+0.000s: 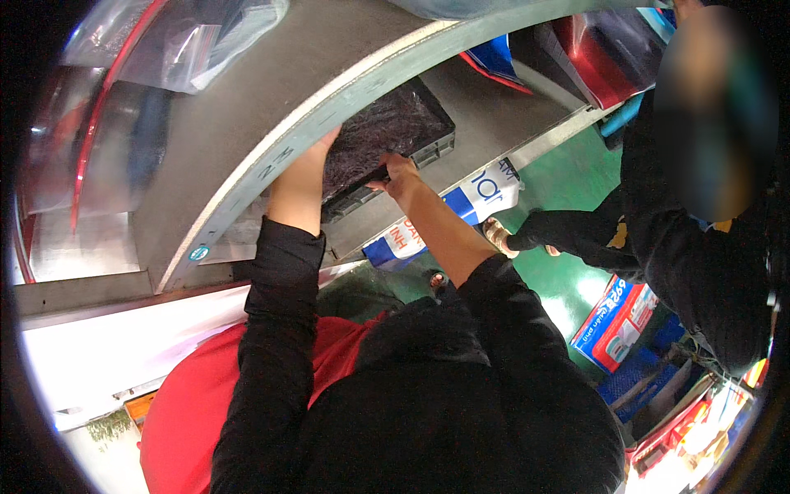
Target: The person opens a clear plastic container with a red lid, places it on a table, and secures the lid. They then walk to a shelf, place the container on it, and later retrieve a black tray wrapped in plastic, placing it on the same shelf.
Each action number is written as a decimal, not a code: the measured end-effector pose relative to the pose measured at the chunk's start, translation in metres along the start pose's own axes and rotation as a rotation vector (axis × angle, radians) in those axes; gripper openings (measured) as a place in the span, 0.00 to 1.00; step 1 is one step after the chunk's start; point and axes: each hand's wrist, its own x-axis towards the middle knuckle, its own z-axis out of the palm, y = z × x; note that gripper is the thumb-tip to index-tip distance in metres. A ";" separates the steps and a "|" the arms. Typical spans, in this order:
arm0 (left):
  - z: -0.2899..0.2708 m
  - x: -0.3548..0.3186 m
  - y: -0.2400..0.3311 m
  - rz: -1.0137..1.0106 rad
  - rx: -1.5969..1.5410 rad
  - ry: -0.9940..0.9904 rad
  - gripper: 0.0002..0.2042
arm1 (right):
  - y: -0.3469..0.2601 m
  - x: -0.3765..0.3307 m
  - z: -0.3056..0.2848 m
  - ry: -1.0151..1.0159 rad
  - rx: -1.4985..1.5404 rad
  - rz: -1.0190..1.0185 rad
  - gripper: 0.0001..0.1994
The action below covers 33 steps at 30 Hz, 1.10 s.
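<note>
A black plastic crate (387, 136) lies on a grey metal shelf. Dark contents covered with crinkled clear plastic fill it. My right hand (398, 173) has its fingers bent over the crate's near long side, gripping the rim. My left hand (329, 140) reaches up past the light-edged upper shelf board (284, 140). Its fingers go out of sight behind that board, beside the crate's left part, so their hold does not show. Part of the crate is hidden by the same board.
Clear plastic-bagged goods (197, 49) sit on the upper shelf at left. Blue and red packages (597, 58) occupy the far right shelf. A person in dark clothes (650, 222) is at the right. A blue-and-red box (615, 323) and a blue crate (638, 387) rest on the green floor (568, 177).
</note>
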 end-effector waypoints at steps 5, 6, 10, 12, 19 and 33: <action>0.036 -0.011 -0.042 -0.082 0.248 0.193 0.20 | -0.015 0.019 -0.012 -0.013 -0.042 -0.029 0.13; 0.040 -0.017 -0.044 -0.102 0.372 0.219 0.20 | -0.012 0.014 -0.015 -0.107 -0.044 -0.031 0.14; -0.004 -0.053 -0.086 -0.331 0.166 0.566 0.22 | -0.009 -0.026 -0.069 -0.408 -0.043 0.005 0.19; -0.020 -0.073 -0.104 -0.470 0.067 0.686 0.23 | -0.009 -0.053 -0.109 -0.433 -0.030 -0.046 0.19; -0.043 -0.082 -0.113 -0.391 -0.028 0.614 0.24 | 0.030 -0.142 -0.222 -0.223 0.086 -0.004 0.13; -0.010 -0.124 -0.146 -0.587 0.418 0.396 0.32 | 0.004 -0.218 -0.310 0.105 -0.248 -0.088 0.16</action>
